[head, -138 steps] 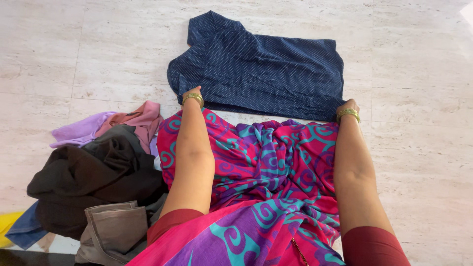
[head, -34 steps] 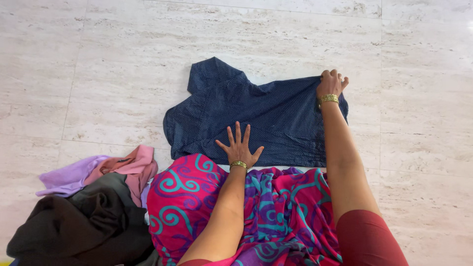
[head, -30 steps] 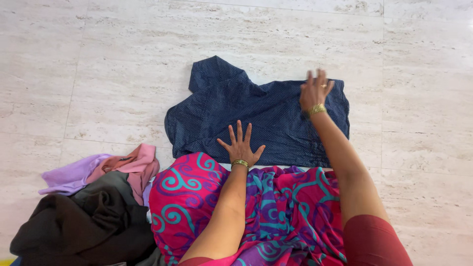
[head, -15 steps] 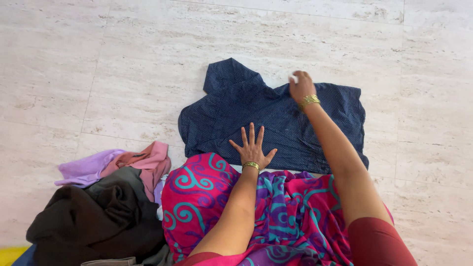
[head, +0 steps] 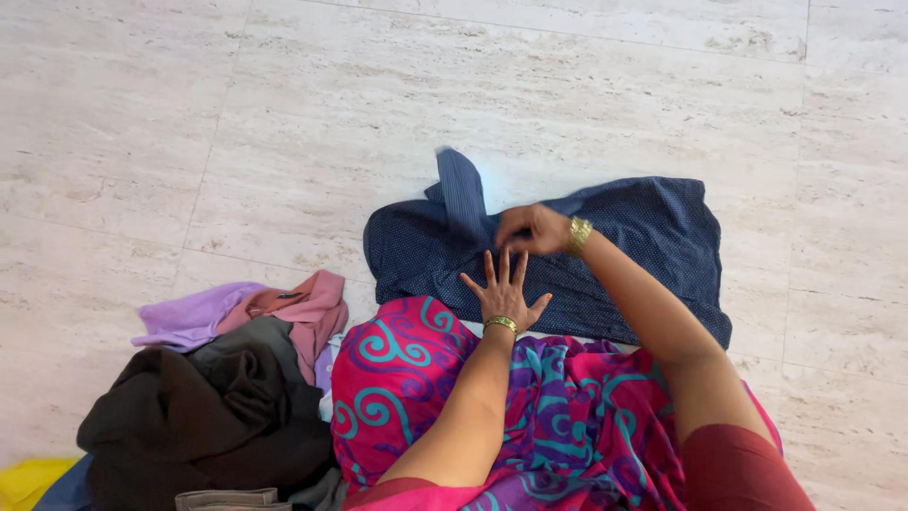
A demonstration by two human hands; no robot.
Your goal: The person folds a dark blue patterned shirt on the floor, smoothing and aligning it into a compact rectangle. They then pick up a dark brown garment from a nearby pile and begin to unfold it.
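Observation:
A navy blue dotted shirt (head: 643,255) lies spread on the pale stone floor in front of my lap. My left hand (head: 503,293) rests flat on its near edge, fingers spread. My right hand (head: 532,230) is closed on the shirt's sleeve (head: 461,189), which stands lifted and pulled toward the shirt's middle. Both wrists carry gold bangles. My lap is covered by pink, purple and teal patterned cloth (head: 549,416).
A heap of clothes (head: 203,407) lies at my left: black, brown, lilac (head: 194,317) and dusty pink (head: 303,303) pieces, with a yellow item (head: 24,478) at the frame's corner. Stone floor tiles (head: 378,85) stretch beyond the shirt.
My right hand left the shirt's far right corner, crossed leftward over it and took hold of the sleeve, lifting it. My left hand has stayed flat on the near edge.

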